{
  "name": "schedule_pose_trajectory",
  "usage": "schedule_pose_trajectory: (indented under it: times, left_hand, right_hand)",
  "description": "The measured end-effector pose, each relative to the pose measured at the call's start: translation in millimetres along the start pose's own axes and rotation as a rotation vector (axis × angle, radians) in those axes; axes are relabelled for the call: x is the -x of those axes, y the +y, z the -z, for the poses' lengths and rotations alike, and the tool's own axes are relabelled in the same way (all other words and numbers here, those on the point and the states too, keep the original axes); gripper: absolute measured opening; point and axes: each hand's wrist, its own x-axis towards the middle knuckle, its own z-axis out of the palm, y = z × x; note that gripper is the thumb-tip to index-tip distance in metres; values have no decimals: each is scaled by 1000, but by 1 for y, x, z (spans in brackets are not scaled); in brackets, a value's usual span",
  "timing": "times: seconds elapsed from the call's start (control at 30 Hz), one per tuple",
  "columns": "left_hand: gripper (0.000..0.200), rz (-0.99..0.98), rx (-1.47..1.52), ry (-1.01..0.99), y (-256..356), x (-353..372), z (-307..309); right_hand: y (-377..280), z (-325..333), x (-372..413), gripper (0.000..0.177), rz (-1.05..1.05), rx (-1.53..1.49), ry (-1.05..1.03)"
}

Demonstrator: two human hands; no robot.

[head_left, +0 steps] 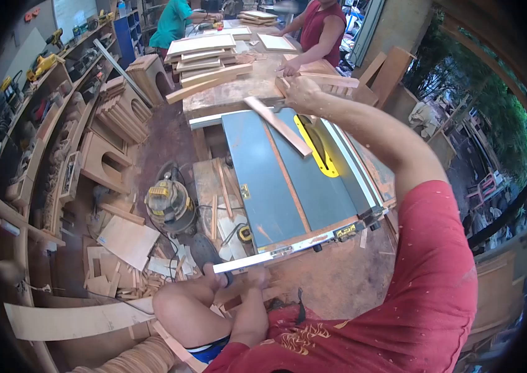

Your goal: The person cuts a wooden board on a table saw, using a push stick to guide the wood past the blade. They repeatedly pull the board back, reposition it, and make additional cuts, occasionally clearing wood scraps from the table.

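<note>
As seen from the head view, where the person's right arm lay outstretched over the table saw (248,168), the right hand (302,94) was at the saw's far end. Its fingers were bent beside a short piece of wood (282,86) and seemed to touch it, though whether they gripped it could not be told. A loose wooden strip (279,128) lay on the saw's top, toward the person and to the left of that hand. Its long axis slanted from the far left to the near right, with the near end just beside the yellow plate (327,169) around the blade slot. The right hand was clearly the nearer one; a bare limb (253,314) low in the picture might have been the left arm, but the left hand's state could not be told. Just beyond, a co-worker's hand (291,66) was over the workbench (214,109).

Marks on the vacuum cleaner (170,205), the label (345,232) on the saw's front rail and the yellow print (304,337) on the red shirt (425,267) were all too small or blurred to read; no brand could be made out.
</note>
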Motion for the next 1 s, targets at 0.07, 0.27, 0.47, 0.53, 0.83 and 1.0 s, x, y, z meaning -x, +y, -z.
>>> schedule_pose_trajectory:
  times: [0.07, 0.27, 0.47, 0.53, 0.83, 1.0]
  left_hand:
    - [54, -9, -16, 13, 1, 5, -2]
    - [52, -12, -62, 31, 7, 22, -11]
    - [52, 1, -126, 26, 0, 36, -10]
    - [52, 0, -159, 14, -1, 40, -8]
    - [58, -198, -419, -77, 6, 44, -14]
    - [68, -605, -746, -339, 11, 35, -43]
  right_hand:
    - [-2, 47, 44, 30, 56, -152, 19]
    - [2, 38, 119, 43, -81, -485, 561]
    - [-55, 20, 263, 61, -382, -836, 617]
    - [-103, -1, 311, 60, -433, -930, 870]
    - [-404, -36, 474, 19, -1156, -1765, 254]
    - [-472, -35, 506, 15, -1358, -1828, 200]
